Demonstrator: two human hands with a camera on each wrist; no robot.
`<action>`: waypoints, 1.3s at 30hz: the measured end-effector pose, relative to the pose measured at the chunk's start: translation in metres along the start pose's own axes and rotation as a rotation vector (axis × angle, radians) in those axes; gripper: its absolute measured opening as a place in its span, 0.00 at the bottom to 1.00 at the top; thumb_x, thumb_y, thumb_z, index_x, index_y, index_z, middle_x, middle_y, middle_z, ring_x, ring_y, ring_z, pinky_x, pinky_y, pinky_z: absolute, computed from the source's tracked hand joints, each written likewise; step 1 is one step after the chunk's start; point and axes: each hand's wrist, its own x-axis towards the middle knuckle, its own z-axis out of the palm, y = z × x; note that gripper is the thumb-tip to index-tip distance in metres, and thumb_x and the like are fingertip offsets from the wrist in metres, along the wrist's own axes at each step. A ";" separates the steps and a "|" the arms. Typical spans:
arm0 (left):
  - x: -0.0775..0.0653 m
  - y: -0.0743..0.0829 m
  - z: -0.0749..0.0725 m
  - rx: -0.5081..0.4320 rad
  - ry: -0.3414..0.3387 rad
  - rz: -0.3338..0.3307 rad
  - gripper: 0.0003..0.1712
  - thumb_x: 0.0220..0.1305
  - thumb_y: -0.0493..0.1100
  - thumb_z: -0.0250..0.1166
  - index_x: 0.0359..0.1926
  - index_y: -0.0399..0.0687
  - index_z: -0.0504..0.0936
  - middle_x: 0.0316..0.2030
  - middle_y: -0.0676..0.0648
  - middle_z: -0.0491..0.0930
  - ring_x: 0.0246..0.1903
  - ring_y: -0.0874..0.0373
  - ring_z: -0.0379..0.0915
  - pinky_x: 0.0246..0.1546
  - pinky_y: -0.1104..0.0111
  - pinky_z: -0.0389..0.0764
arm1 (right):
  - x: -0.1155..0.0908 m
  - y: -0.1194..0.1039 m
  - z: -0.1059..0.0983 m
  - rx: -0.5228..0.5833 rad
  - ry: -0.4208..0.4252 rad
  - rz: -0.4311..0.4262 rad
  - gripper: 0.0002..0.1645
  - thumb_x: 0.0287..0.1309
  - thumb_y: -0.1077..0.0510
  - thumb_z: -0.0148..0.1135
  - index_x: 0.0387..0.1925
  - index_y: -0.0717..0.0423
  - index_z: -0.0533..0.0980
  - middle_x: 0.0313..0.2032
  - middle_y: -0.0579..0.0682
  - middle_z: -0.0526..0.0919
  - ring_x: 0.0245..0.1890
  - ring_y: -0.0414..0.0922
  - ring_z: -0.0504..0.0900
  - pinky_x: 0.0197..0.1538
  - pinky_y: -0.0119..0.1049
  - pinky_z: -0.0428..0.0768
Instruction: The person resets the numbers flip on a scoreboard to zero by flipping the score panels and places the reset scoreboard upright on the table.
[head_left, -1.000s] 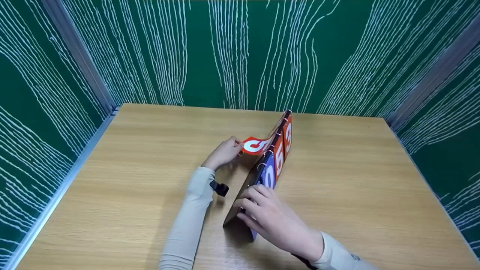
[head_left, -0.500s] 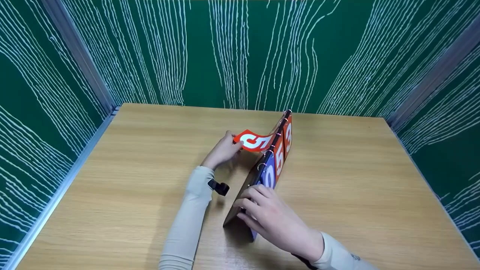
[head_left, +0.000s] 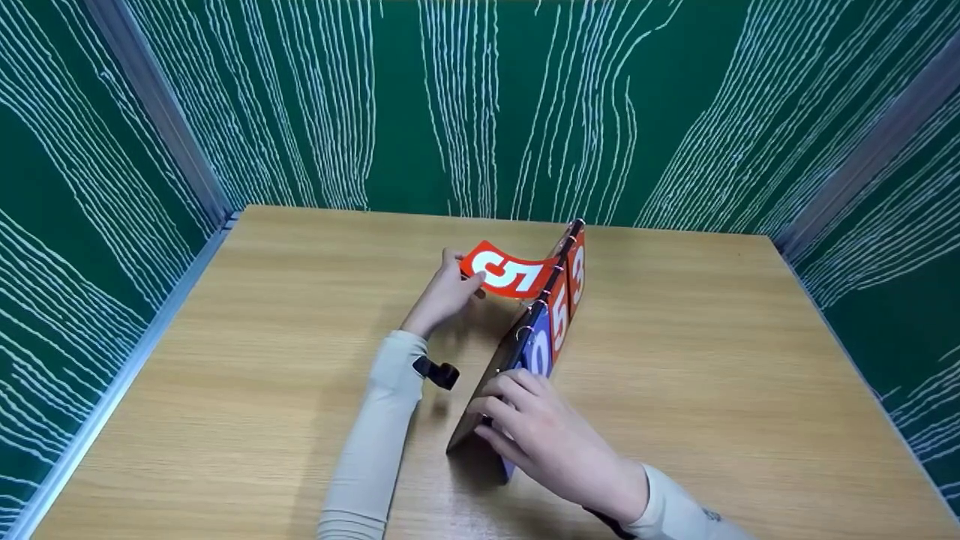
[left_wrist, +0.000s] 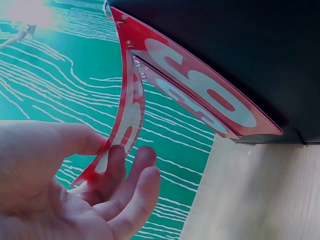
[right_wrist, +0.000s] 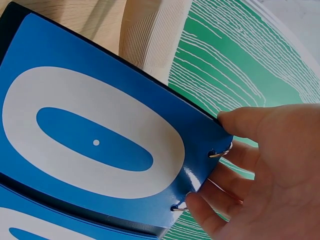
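Observation:
A tabletop flip scoreboard [head_left: 501, 373] stands on the table like a tent, its ringed top edge running away from me. My left hand [head_left: 444, 292] pinches the free end of a red number card [head_left: 510, 271] marked 5 between thumb and fingers. The card bends out from the rings on the left side. In the left wrist view, red cards [left_wrist: 200, 75] hang against the black back panel. My right hand [head_left: 551, 442] grips the near end of the top edge, beside the rings of a blue 0 card [right_wrist: 95, 135]; the thumb presses at the card's corner.
On the scoreboard's right face, a red 5 card [head_left: 559, 322] and a red 3 card [head_left: 576, 266] hang beyond the blue one. The wooden table [head_left: 712, 360] backs onto green walls [head_left: 397, 112] with white wavy lines. Dark wrist cameras [head_left: 437, 373] sit on the sleeves.
My left hand has moved away from me and slightly left, lifting the red card so its 5 shows more fully. The right hand and the scoreboard have stayed put.

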 end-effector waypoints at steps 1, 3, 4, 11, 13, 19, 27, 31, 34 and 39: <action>0.000 0.000 0.000 -0.002 0.008 0.008 0.27 0.77 0.44 0.57 0.66 0.45 0.54 0.51 0.36 0.80 0.49 0.41 0.80 0.56 0.51 0.80 | 0.000 0.000 0.000 0.001 0.000 0.001 0.09 0.71 0.50 0.61 0.49 0.45 0.80 0.48 0.39 0.80 0.50 0.40 0.74 0.55 0.36 0.74; 0.001 0.000 0.000 -0.002 0.022 0.029 0.26 0.77 0.43 0.57 0.66 0.43 0.55 0.49 0.36 0.80 0.44 0.44 0.81 0.54 0.50 0.82 | 0.000 0.000 0.000 -0.007 0.005 -0.002 0.10 0.70 0.51 0.63 0.49 0.45 0.81 0.47 0.39 0.80 0.50 0.40 0.74 0.55 0.35 0.74; 0.001 0.000 0.000 -0.002 0.028 0.038 0.25 0.77 0.43 0.57 0.65 0.43 0.55 0.49 0.36 0.81 0.42 0.46 0.81 0.53 0.50 0.83 | 0.000 0.000 0.000 -0.011 0.011 -0.007 0.09 0.69 0.51 0.63 0.49 0.45 0.81 0.47 0.39 0.80 0.49 0.40 0.74 0.54 0.36 0.74; 0.001 0.001 -0.003 0.004 0.031 0.058 0.24 0.77 0.44 0.56 0.65 0.43 0.55 0.46 0.37 0.82 0.40 0.45 0.81 0.51 0.53 0.83 | 0.000 -0.001 -0.001 -0.018 0.015 -0.015 0.11 0.65 0.53 0.67 0.49 0.45 0.81 0.47 0.40 0.80 0.49 0.41 0.74 0.54 0.36 0.74; 0.000 0.001 -0.004 -0.008 0.032 0.055 0.24 0.77 0.44 0.55 0.65 0.45 0.55 0.45 0.38 0.82 0.42 0.43 0.81 0.53 0.50 0.82 | 0.000 -0.001 -0.001 -0.008 -0.005 -0.003 0.11 0.67 0.53 0.65 0.50 0.45 0.80 0.47 0.40 0.80 0.50 0.41 0.74 0.54 0.37 0.74; 0.000 0.004 -0.008 -0.048 0.054 0.070 0.24 0.77 0.45 0.56 0.64 0.45 0.56 0.46 0.38 0.83 0.47 0.39 0.81 0.49 0.57 0.83 | 0.000 0.000 -0.001 -0.007 -0.022 0.012 0.12 0.67 0.53 0.66 0.50 0.45 0.81 0.48 0.40 0.80 0.51 0.42 0.74 0.55 0.38 0.74; -0.003 0.010 -0.010 -0.085 0.074 0.082 0.24 0.77 0.45 0.56 0.65 0.45 0.56 0.51 0.36 0.80 0.47 0.43 0.80 0.47 0.60 0.83 | 0.001 -0.001 -0.003 0.014 -0.048 0.024 0.11 0.68 0.52 0.65 0.50 0.46 0.80 0.48 0.41 0.80 0.51 0.42 0.74 0.54 0.39 0.76; -0.005 0.014 -0.010 -0.103 0.085 0.092 0.23 0.77 0.45 0.56 0.64 0.46 0.57 0.49 0.39 0.80 0.47 0.43 0.80 0.42 0.66 0.82 | 0.001 0.000 -0.002 0.011 -0.036 0.015 0.11 0.67 0.53 0.66 0.50 0.46 0.80 0.48 0.41 0.80 0.51 0.42 0.74 0.54 0.38 0.75; -0.007 0.016 -0.009 -0.133 0.092 0.126 0.22 0.77 0.43 0.55 0.64 0.44 0.58 0.51 0.39 0.78 0.48 0.42 0.79 0.41 0.67 0.83 | 0.002 0.000 0.000 -0.011 0.007 -0.010 0.12 0.64 0.55 0.68 0.49 0.46 0.80 0.47 0.41 0.80 0.50 0.42 0.75 0.53 0.38 0.75; -0.009 0.019 -0.006 -0.195 0.109 0.185 0.23 0.77 0.42 0.56 0.65 0.44 0.58 0.58 0.39 0.74 0.47 0.48 0.80 0.48 0.65 0.85 | 0.000 -0.001 0.001 -0.023 0.035 -0.016 0.13 0.62 0.55 0.70 0.48 0.46 0.81 0.46 0.41 0.81 0.50 0.41 0.75 0.52 0.39 0.76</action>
